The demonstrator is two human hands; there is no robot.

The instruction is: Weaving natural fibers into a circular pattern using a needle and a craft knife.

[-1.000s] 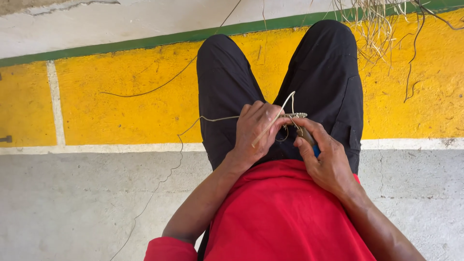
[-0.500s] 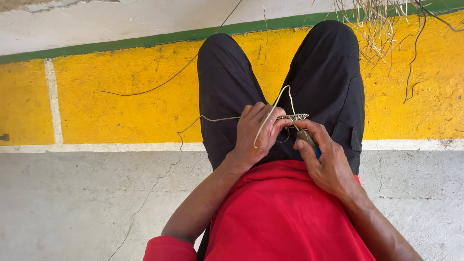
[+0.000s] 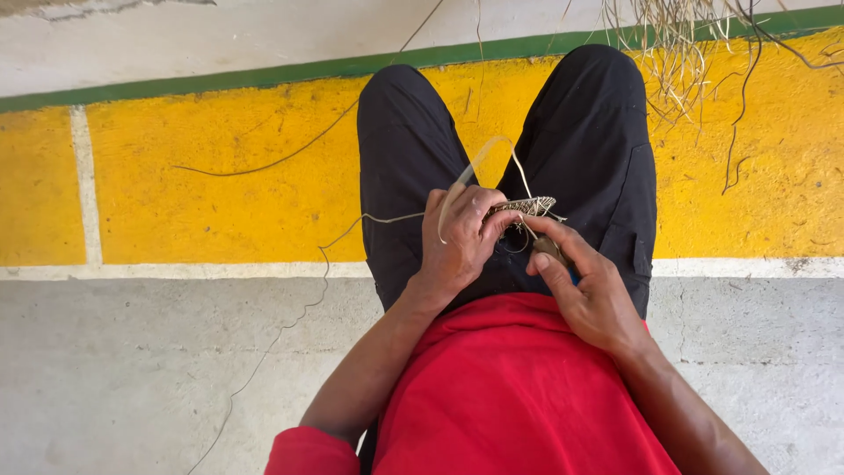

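Fingertips of my left hand (image 3: 462,236) are closed in a pinch on the near end of a small woven straw piece (image 3: 527,207); thumb and forefinger meet on it, the remaining fingers curl under. The wrist is bent slightly inward, back of the hand facing the camera, forearm running down and left toward the red shirt (image 3: 510,396).

My right hand (image 3: 587,290) sits just right of and below that pinch. Its forefinger is extended along a small dark tool (image 3: 549,249) and its thumb presses from the side, so the fingers are clamped on the tool. The tool's tip lies against the underside of the woven piece. The palm faces left, and the wrist angles down and right.

The woven piece projects rightward from the left fingertips, roughly level, above the gap between the thighs in black trousers (image 3: 607,149).

A pale flat straw strand (image 3: 479,163) rises from the left fingers in a loop, arches above them and comes down to the woven piece. A thinner loose strand (image 3: 352,230) leaves the left hand to its left and trails down across the grey concrete floor (image 3: 132,369).

Beyond the knees lies a yellow painted band (image 3: 220,193) with a green stripe (image 3: 264,77) at its far edge. A bundle of dry straw (image 3: 677,44) hangs far above and right of the fingers.
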